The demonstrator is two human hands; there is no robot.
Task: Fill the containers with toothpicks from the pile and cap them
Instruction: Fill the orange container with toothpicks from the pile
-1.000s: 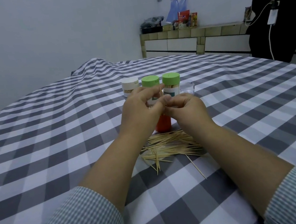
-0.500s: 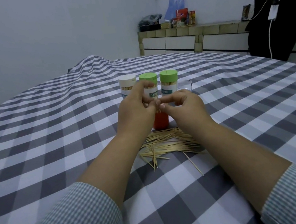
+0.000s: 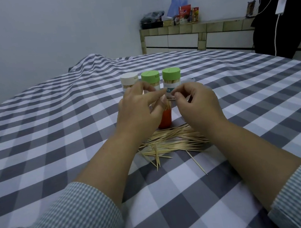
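- Wooden toothpicks lie in a loose pile on the grey-and-white checked tablecloth, near the person and just behind both wrists; a few strays point toward the near edge.
- An orange container stands upright just beyond the pile, between the 2 hands, with a bunch of toothpicks sticking out of its open top.
- The left hand curls around the left side of the orange container, index finger stretched right across its top, other fingers touching the protruding sticks; how firmly it grips cannot be told.
- The right hand hovers just right of the container's mouth, fingers curled narrow with thumb and forefinger together; whether they pinch any toothpicks cannot be told.
- Farther back stand 3 capped containers in a row: a white-capped container on the left, then 2 green-capped containers, both filled with toothpicks.
- A clear lid-like piece shows just right of them, partly hidden by the right hand.
- A tiled counter with bags sits far right.
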